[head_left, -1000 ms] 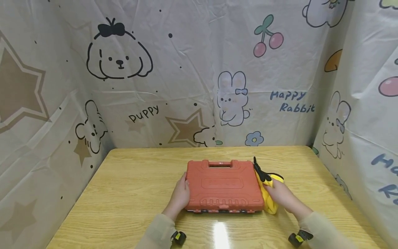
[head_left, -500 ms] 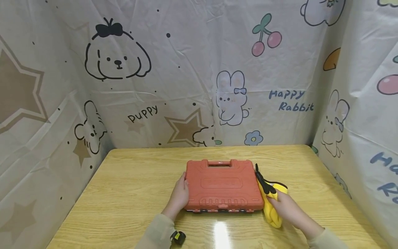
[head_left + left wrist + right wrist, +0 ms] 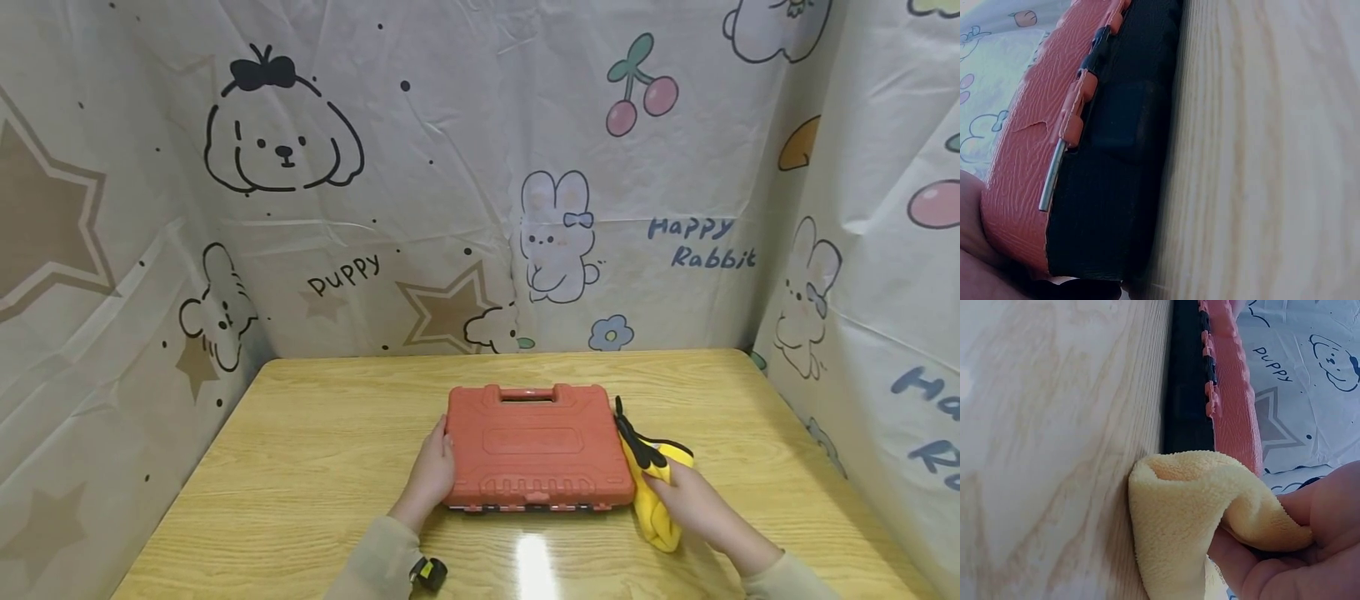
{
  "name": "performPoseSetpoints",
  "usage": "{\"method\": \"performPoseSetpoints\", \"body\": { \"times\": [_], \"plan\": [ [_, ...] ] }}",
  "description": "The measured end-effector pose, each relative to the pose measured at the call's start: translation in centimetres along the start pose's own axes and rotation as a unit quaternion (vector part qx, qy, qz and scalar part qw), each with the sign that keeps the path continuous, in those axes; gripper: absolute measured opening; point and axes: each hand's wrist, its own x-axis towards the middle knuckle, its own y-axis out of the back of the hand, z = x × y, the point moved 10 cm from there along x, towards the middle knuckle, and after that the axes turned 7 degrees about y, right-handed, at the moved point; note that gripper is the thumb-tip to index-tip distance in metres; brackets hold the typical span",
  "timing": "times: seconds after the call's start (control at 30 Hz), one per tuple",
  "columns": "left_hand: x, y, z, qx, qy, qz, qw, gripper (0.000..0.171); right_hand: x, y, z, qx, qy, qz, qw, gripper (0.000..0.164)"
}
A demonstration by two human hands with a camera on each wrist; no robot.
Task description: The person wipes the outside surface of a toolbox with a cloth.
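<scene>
A red plastic tool case (image 3: 534,442) with a carry handle at its far side lies flat on the wooden table. Its lower half is black, and a hinge row with a metal pin (image 3: 1052,178) runs along the near side. My left hand (image 3: 432,467) holds the case at its left side, thumb at the lid's edge; its other fingers are mostly hidden. At the right side, my right hand (image 3: 688,493) pinches a folded yellow cloth (image 3: 656,525) with black trim between thumb and fingers. The cloth (image 3: 1179,506) lies against the case's near right corner, its fold reaching the tabletop.
The wooden table (image 3: 315,450) extends around the case. Printed cloth curtains (image 3: 420,167) with cartoon drawings enclose its back and sides. A small black-and-yellow device (image 3: 430,574) is at the left sleeve (image 3: 378,558).
Over the second, my right hand slid with the yellow cloth toward the near right corner and slightly outward, then stayed nearly still. My left hand and the case kept their places.
</scene>
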Motion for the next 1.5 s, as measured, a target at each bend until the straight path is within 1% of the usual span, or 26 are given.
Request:
{"method": "performPoseSetpoints", "body": {
  "times": [0.27,0.43,0.6,0.8,0.93,1.13,1.3,1.4,1.5],
  "plan": [
    [0.0,0.1,-0.1,0.0,-0.008,0.006,1.0,0.049,-0.4,-0.2,-0.1,-0.019,0.005,0.009,1.0,0.042],
    [0.0,0.1,-0.3,-0.002,-0.001,0.003,1.0,0.049,-0.9,-0.4,-0.1,-0.024,0.001,0.008,1.0,0.041],
    [0.0,0.1,-0.5,-0.003,0.009,0.002,1.0,0.05,-1.5,-0.6,-0.1,-0.022,-0.001,0.007,1.0,0.042],
    [0.1,0.2,-0.6,-0.004,0.011,0.005,0.9999,0.05,-2.5,-0.7,-0.1,-0.011,-0.002,0.018,1.0,0.038],
    [0.1,0.2,-0.6,-0.005,0.012,0.002,0.9999,0.05,-2.9,-0.8,-0.1,-0.003,-0.007,0.02,1.0,0.038],
    [0.0,0.2,-0.5,0.001,0.007,0.004,1.0,0.049,-3.6,-1.2,0.3,-0.014,-0.019,0.012,1.0,0.037],
    [0.0,0.2,-0.2,-0.001,0.003,0.008,1.0,0.049,-4.2,-1.5,0.6,-0.008,-0.037,0.017,0.999,0.033],
    [0.1,0.2,-0.1,-0.002,0.0,0.008,1.0,0.049,-4.7,-1.7,0.9,-0.005,-0.049,0.013,0.999,0.034],
    [0.1,0.1,-0.1,-0.004,0.005,0.005,1.0,0.049,-5.0,-1.9,1.0,-0.007,-0.055,0.006,0.998,0.037]
  ]
}}
